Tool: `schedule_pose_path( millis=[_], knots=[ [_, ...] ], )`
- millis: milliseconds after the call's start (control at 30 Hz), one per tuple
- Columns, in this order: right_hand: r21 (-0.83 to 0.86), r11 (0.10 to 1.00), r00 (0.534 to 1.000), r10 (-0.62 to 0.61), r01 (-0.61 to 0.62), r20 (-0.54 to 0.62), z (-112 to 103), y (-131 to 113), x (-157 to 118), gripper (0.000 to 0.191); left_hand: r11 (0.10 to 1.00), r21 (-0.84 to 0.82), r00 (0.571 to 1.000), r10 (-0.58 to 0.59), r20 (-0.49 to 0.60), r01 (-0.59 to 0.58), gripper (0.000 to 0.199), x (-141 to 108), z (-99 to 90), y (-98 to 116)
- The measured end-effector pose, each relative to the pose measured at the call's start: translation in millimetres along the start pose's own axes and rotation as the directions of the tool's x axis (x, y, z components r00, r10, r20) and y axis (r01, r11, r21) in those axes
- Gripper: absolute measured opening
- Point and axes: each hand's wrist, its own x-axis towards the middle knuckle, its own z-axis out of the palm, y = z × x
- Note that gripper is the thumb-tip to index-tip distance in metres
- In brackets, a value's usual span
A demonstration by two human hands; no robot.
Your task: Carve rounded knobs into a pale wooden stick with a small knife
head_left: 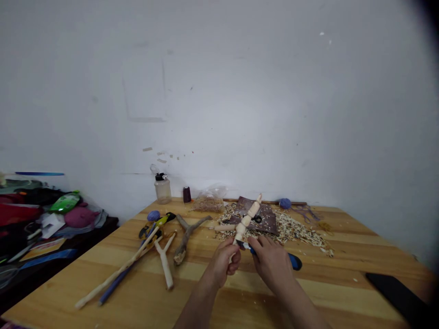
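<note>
My left hand (224, 261) is closed around the lower end of a pale carved wooden stick (253, 210), which slants up and away with notched, bead-like segments and a pointed tip. A short pale side piece (224, 227) runs left from it; whether the two are joined I cannot tell. In my right hand (272, 262) is a knife (295, 262) with a blue and black handle. Its blade is against the stick just above my left fingers. Behind the stick, wood shavings (297, 230) surround a dark brown sheet (265, 219), with small black-handled scissors (257, 219) on it.
Left on the table lie a peeled forked stick (164, 262), a barked forked branch (187, 237) and long sticks (113, 278). Along the wall stand a bottle (163, 189), dark thread spool (187, 194), plastic bag (208, 201) and purple yarn ball (285, 203). A black flat object (398, 292) lies right.
</note>
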Motion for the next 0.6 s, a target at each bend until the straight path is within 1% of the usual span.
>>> schedule_pose_path(
  millis=[133,233,367,500,600],
  knots=[
    [0.006,1.0,1.0,0.001,-0.001,0.005,1,0,0,0.029,1.0,-0.016,1.0,-0.018,0.026,0.018,0.017,-1,-1.2,0],
    [0.008,1.0,1.0,-0.006,0.006,0.012,0,1,-1,0.025,1.0,-0.013,0.999,-0.025,0.042,0.026,0.018,0,-3.6,-1],
    [-0.005,1.0,0.998,-0.019,0.019,0.059,-4,0,0,0.024,0.998,0.004,0.997,-0.055,0.054,0.055,0.017,0,-5.4,-1],
    [-0.05,0.999,0.988,0.013,-0.005,0.155,-6,-5,2,0.024,0.99,0.084,0.993,-0.115,-0.001,0.115,0.012,-1,-1.4,2],
    [-0.067,0.997,0.977,0.046,-0.032,0.207,-4,-9,3,0.024,0.978,0.18,0.994,-0.092,-0.062,0.101,0.011,-2,3.2,3]
  ],
)
